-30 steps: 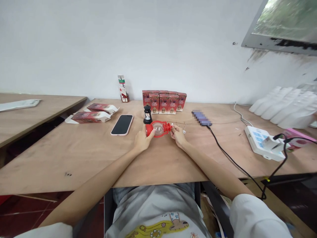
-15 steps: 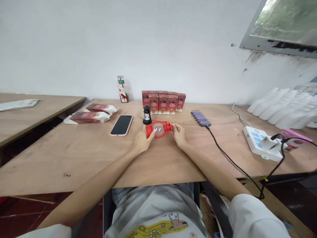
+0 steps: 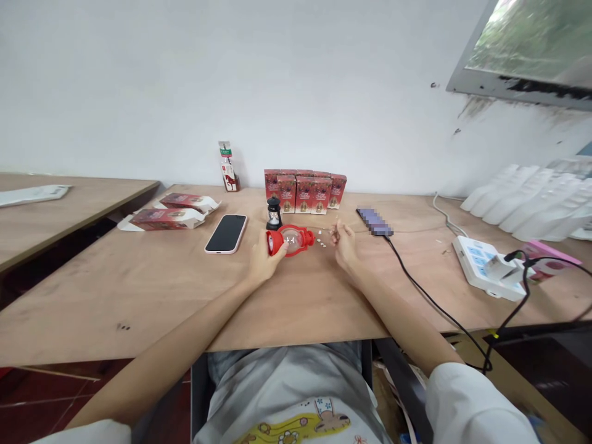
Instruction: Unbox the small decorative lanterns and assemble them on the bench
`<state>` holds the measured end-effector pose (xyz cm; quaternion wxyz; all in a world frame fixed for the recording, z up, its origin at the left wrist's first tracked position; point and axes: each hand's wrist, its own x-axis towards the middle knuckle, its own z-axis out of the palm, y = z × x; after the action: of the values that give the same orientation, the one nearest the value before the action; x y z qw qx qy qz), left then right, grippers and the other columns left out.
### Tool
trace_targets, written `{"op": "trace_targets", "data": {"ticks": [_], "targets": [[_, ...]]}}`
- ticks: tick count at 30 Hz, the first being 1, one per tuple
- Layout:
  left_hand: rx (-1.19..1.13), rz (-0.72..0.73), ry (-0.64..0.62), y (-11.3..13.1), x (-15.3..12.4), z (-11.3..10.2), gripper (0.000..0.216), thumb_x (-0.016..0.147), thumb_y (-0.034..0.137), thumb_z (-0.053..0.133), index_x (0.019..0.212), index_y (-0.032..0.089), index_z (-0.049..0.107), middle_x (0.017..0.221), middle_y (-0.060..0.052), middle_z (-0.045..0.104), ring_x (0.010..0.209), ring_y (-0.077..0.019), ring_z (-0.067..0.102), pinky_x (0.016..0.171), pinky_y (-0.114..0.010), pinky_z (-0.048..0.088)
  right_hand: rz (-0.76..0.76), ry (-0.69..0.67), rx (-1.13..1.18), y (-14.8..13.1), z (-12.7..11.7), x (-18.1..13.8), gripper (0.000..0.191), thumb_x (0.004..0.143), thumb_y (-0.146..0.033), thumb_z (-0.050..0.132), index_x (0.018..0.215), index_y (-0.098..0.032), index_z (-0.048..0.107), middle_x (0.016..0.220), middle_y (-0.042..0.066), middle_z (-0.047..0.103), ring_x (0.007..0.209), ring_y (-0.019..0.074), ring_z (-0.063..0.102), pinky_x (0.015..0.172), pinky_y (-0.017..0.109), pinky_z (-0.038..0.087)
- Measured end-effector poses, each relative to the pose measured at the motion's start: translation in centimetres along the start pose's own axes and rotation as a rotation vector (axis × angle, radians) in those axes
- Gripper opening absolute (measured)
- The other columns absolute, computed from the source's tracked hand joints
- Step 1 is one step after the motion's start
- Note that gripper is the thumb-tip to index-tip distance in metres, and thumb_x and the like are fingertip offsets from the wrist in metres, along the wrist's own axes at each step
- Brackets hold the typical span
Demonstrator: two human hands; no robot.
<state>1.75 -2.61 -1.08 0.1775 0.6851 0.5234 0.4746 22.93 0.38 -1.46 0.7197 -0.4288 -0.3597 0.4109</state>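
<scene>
A small red lantern [image 3: 293, 240] with a clear bulb-shaped middle lies tilted on its side, its base toward the left. My left hand [image 3: 264, 258] is closed round the base, thumb on the clear part. Right of the lantern's top, my right hand [image 3: 344, 242] is apart from it, fingers pinched together; what they hold, if anything, is too small to make out. Several small pale bits [image 3: 320, 241] lie on the table between that hand and the lantern. Just behind the lantern a small black lantern [image 3: 274, 214] stands upright.
Several red printed boxes [image 3: 304, 195] stand by the wall. Two opened boxes [image 3: 167, 218] lie at the left, near a phone [image 3: 226, 234]. On the right are a cabled phone [image 3: 374, 222], a power strip [image 3: 489, 267] and white stacked pieces [image 3: 531, 200]. A bottle [image 3: 229, 174] stands behind.
My right hand has left the red lantern's top and moved slightly right. The small pale bits now show there. The lantern has shifted a little left, still in my left hand.
</scene>
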Motion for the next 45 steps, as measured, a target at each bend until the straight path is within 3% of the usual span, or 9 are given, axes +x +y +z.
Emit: {"op": "trace_targets", "data": {"ticks": [5,9,13,17,20,23,28,33,45], "targets": [[-0.045,0.159,0.18,0.7,-0.2,-0.4,0.047,0.061,0.042,0.074,0.092,0.021,0.046,0.089,-0.004,0.061,0.084,-0.0211,0.061,0.077,-0.035,0.048,-0.274,0.163,-0.288,-0.5,-3.1,2.8,0.04,0.077,-0.058,0.055,0.076,-0.018,0.056,0.07,0.0,0.061,0.057,0.0106,0.053,0.06,0.025,0.044],[0.056,0.279,0.293,0.8,0.0,-0.7,0.047,0.061,0.046,0.075,0.091,0.019,0.051,0.095,-0.007,0.06,0.096,-0.0263,0.056,0.086,-0.042,0.045,-0.466,0.035,-0.862,-0.1,-4.7,3.8,0.029,0.086,-0.042,0.049,0.074,-0.018,0.06,0.071,0.003,0.063,0.069,0.0169,0.056,0.072,0.03,0.042],[0.116,0.334,0.213,0.9,0.0,-1.0,0.042,0.067,0.037,0.073,0.102,0.02,0.055,0.108,-0.009,0.063,0.106,-0.0269,0.056,0.093,-0.041,0.039,-0.511,-0.124,-1.267,0.6,-5.0,3.8,0.023,0.088,-0.026,0.046,0.082,-0.017,0.067,0.082,0.009,0.067,0.082,0.0212,0.057,0.076,0.033,0.041],[0.177,0.349,0.063,0.9,-0.1,-1.0,0.04,0.072,0.034,0.07,0.108,0.023,0.058,0.113,-0.007,0.065,0.11,-0.0262,0.056,0.094,-0.039,0.037,-0.499,-0.162,-1.45,0.7,-4.8,3.7,0.024,0.087,-0.021,0.047,0.09,-0.014,0.07,0.092,0.015,0.066,0.094,0.0263,0.056,0.082,0.037,0.041],[0.236,0.396,-0.003,0.6,0.0,-0.8,0.042,0.073,0.035,0.069,0.112,0.023,0.059,0.115,-0.007,0.064,0.111,-0.0254,0.056,0.095,-0.038,0.035,-0.509,-0.132,-1.48,0.5,-4.6,3.5,0.024,0.083,-0.021,0.052,0.101,-0.013,0.068,0.103,0.016,0.064,0.096,0.0275,0.057,0.085,0.039,0.042],[0.294,0.444,-0.033,0.4,0.0,-0.7,0.042,0.076,0.032,0.067,0.115,0.023,0.059,0.116,-0.008,0.064,0.11,-0.0244,0.056,0.095,-0.037,0.033,-0.652,-0.123,-1.335,0.0,-4.0,2.6,0.026,0.087,-0.026,0.05,0.106,-0.016,0.065,0.107,0.014,0.061,0.101,0.0264,0.057,0.088,0.039,0.043],[0.39,0.43,-0.032,0.2,0.2,-0.7,0.039,0.078,0.027,0.064,0.116,0.025,0.061,0.112,-0.008,0.063,0.105,-0.0243,0.055,0.089,-0.038,0.032,-0.95,-0.337,-0.973,-0.8,-1.3,-1.4,0.021,0.09,-0.035,0.051,0.093,-0.02,0.066,0.096,0.009,0.062,0.094,0.0207,0.059,0.088,0.036,0.043],[0.452,0.466,-0.032,-0.1,0.3,-0.8,0.037,0.08,0.029,0.064,0.117,0.027,0.062,0.11,-0.008,0.062,0.099,-0.0247,0.054,0.084,-0.039,0.03,-0.92,-0.508,-0.882,0.1,1.4,-4.9,0.02,0.09,-0.035,0.053,0.093,-0.022,0.067,0.092,0.007,0.063,0.089,0.0193,0.058,0.084,0.034,0.044],[0.515,0.531,0.014,-0.3,0.3,-0.8,0.041,0.079,0.021,0.063,0.119,0.026,0.061,0.111,-0.008,0.062,0.097,-0.0244,0.052,0.081,-0.038,0.031,-1.051,-0.415,-1.012,1.0,1.6,-5.1,0.019,0.092,-0.031,0.051,0.085,-0.021,0.066,0.08,0.005,0.067,0.078,0.0185,0.055,0.073,0.032,0.04]]}}
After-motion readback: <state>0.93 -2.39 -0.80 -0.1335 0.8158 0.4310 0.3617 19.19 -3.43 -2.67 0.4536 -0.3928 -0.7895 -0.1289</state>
